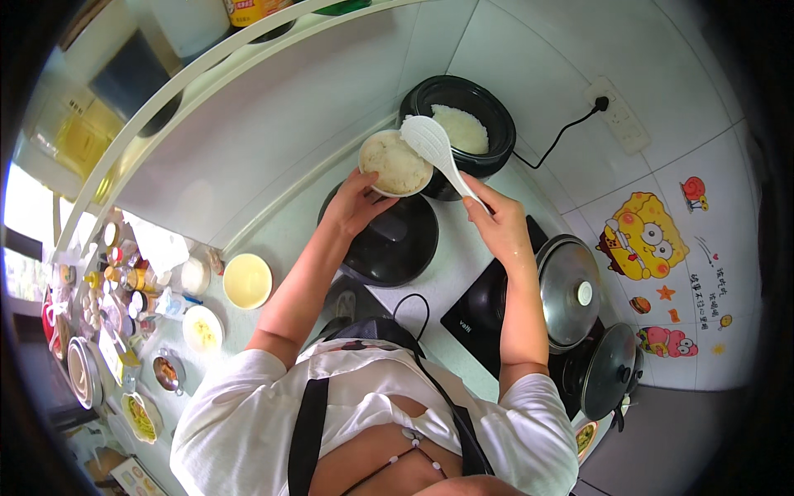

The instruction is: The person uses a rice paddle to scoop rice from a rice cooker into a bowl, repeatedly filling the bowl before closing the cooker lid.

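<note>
The left hand (356,202) grips a bowl (400,195) beyond its fingertips, seemingly well filled with rice; the right hand's (499,221) fingers close around a paddle (428,139). Ahead of both, the cooker (499,112) has rice left inside.

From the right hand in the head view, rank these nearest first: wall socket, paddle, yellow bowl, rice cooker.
1. Paddle: held in the right hand.
2. Rice cooker: just ahead, slightly left.
3. Wall socket: ahead and right, on the wall.
4. Yellow bowl: well left, on the counter.
</note>
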`<state>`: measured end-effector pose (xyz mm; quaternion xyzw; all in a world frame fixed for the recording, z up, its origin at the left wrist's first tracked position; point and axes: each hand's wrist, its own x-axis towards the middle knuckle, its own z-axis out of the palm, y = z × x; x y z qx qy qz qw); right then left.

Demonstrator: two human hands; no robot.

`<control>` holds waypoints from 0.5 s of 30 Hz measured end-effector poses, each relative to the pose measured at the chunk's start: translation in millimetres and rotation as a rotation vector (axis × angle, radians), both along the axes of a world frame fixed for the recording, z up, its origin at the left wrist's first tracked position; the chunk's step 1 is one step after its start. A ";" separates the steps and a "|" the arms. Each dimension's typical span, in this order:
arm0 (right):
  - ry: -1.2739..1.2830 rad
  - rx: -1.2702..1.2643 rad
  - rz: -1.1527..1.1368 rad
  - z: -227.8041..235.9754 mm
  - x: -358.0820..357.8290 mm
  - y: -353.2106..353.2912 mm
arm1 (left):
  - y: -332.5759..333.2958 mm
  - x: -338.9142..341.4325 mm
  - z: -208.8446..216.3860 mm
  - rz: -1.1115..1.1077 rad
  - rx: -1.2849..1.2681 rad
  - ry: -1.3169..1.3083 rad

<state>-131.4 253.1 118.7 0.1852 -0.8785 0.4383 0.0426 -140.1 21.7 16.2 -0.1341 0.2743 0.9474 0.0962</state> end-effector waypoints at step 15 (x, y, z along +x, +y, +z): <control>-0.542 -0.338 0.303 -14.6 28.4 1.1 | -11.7 86.2 -11.5 0.144 0.019 0.064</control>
